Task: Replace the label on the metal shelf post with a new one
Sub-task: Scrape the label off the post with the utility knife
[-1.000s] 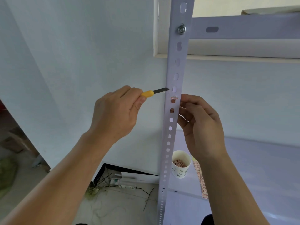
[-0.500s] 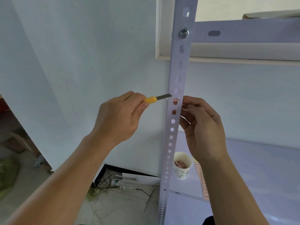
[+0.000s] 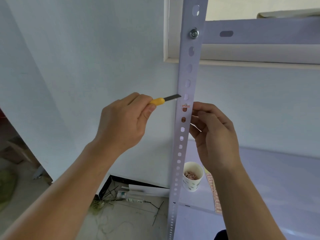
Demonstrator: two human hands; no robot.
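At mid-height on the front of the post, torn scraps of a label just above a hole. Left hand wrapped round a yellow knife, blade tip meeting the post's left edge just above the label. Right hand curled round the post's right edge beside the label. Near the left edge of the shelf, a paper cup beside a printed sheet.

Left of the shelf post, open room lies before the wall, above and below the left hand, whose knife reaches the post's edge. Right of the post, the right hand grips its edge. The cross beam bars the way above, a paper cup below.
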